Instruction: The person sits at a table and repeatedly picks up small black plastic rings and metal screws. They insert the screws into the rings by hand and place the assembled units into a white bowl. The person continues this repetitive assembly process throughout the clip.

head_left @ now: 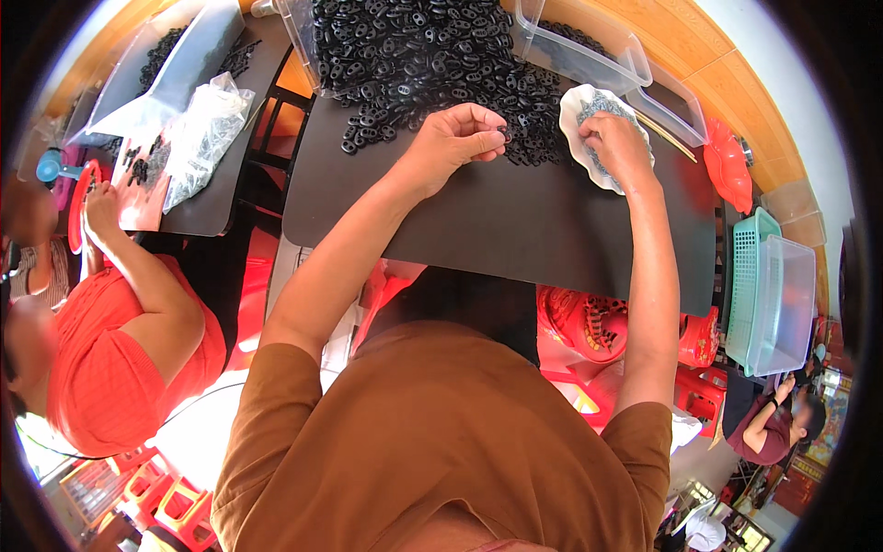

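My left hand (pixel 449 145) is closed in a pinch at the front edge of a big heap of small black oval pieces with two holes each (pixel 414 55). Between its thumb and forefinger sits one black two-holed piece (pixel 502 132), mostly covered by the fingertips. To the right, my right hand (pixel 618 149) reaches into a white scalloped bowl (pixel 569 120). Many tiny grey metallic-looking parts (pixel 599 99) fill the bowl. The fingers of this hand are bent together among them, and whatever they hold is too small or hidden to make out.
A dark table (pixel 460 221) carries the heap. Clear plastic bins (pixel 589 55) stand behind, with thin sticks (pixel 667 138) and a red dish (pixel 728 166) at right. Green and clear baskets (pixel 756 276) are beyond. A person in red (pixel 138 340) works at another table on the left.
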`<state>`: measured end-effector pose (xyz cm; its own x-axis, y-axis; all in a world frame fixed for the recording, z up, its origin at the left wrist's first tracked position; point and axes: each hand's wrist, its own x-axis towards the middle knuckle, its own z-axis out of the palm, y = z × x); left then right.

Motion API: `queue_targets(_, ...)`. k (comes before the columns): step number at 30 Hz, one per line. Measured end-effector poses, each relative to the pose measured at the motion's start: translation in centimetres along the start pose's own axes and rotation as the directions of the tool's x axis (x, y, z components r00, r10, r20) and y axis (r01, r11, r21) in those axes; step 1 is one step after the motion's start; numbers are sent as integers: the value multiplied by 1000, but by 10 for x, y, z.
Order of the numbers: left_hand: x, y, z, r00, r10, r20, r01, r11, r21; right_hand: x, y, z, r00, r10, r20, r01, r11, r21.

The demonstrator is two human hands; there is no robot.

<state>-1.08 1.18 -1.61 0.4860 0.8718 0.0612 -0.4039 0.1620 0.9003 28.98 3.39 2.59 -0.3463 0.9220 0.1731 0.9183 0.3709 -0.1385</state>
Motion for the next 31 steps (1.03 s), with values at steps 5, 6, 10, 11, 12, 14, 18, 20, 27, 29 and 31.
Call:
queue_targets(5,0,1,-1,1000,-8,15,9,996,-87,6,-5,-2,999,0,32,2,998,-60)
queue_targets(6,-1,1,-2,1000,-7,19,9,995,-103,6,-7,-2,1000,7,28,-5,998,-66)
queue_targets(10,0,3,0,1000,-27,5,28,996,-85,0,-6,-1,1000,4,-6,-4,1000,-15)
queue_targets(11,-1,4,1,1000,-27,9,27,996,-83,-1,-3,1,1000,-25,-17,25,1000,1)
queue_targets(12,-1,4,2,1000,-27,14,28,996,-79,-1,-3,1,998,-52,-30,52,998,18)
queue_targets(14,-1,3,1,1000,-25,15,26,997,-72,-1,-2,0,999,-37,23,36,999,31)
queue_targets(18,-2,4,2,1000,-26,3,26,999,-43,-1,0,3,1000,-11,30,10,1000,30)
queue_targets(20,-2,4,1,1000,-29,-3,29,999,-30,-2,-3,3,1000,-5,-14,6,999,37)
queue_targets(27,-1,4,3,999,-49,-15,48,996,-75,-4,1,10,981,-33,-191,44,998,54)
queue_targets(29,-1,3,2,999,-46,-8,46,997,-64,-4,1,11,977,-36,-212,56,995,88)
queue_targets(31,-1,4,2,999,-50,-12,49,997,-60,-4,1,11,974,-35,-223,59,993,103)
